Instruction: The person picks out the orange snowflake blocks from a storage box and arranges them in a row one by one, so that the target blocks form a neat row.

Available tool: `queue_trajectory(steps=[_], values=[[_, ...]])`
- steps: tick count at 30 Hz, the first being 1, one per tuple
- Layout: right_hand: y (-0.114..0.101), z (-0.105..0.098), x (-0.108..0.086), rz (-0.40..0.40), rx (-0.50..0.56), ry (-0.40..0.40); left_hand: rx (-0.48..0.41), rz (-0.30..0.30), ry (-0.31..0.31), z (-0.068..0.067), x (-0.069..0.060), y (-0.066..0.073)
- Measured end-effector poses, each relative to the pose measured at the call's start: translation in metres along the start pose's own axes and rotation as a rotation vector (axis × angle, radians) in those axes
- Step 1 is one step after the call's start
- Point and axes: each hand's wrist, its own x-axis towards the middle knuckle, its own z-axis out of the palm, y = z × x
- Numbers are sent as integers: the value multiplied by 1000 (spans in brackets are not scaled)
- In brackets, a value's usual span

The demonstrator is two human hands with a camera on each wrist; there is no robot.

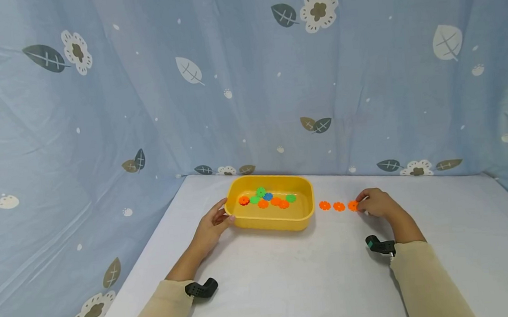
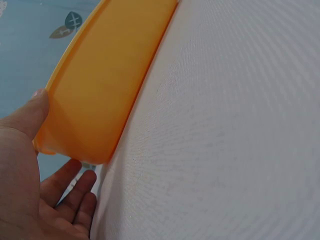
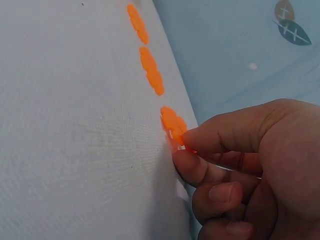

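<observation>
1. The left hand [image 1: 209, 231] is at the left end of a yellow plastic basin [image 1: 269, 223]. Its grip takes in that end, the thumb against the rim near the front corner and the other fingers loosely bent around the end wall.
2. The right hand [image 1: 377, 203] has its grip pinched on an orange flower-shaped disc [image 1: 353, 205], fingertips on the disc's edge. The disc is tilted in the right wrist view; whether it touches the counter [image 1: 309, 274] cannot be told.
3. Two more orange discs lie flat on the counter between the basin and the right hand: the near-basin disc [image 1: 324, 205], just beside the basin's right end, and the middle disc [image 1: 339, 206]. With the pinched one they form a row, small gaps between them.
4. The basin sits upright on the counter. Scattered over its floor are a blue disc [image 1: 268, 196], green discs [image 1: 261, 192], orange discs [image 1: 283, 204] and, toward the left, a red-orange disc [image 1: 244, 200].
5. A white cloth covers the counter. Behind and to the left hangs a light blue curtain [image 1: 247, 78] printed with leaves, flowers and paw prints.
6. Both forearms wear beige sleeves [image 1: 433, 284], with a black device [image 1: 380, 245] at each wrist.
</observation>
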Motion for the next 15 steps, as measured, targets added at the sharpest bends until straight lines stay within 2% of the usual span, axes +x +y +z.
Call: queue_trajectory(steps=[15], values=[[-1, -4, -2, -10, -35, -5, -17, -12, 6, 2, 0, 1]])
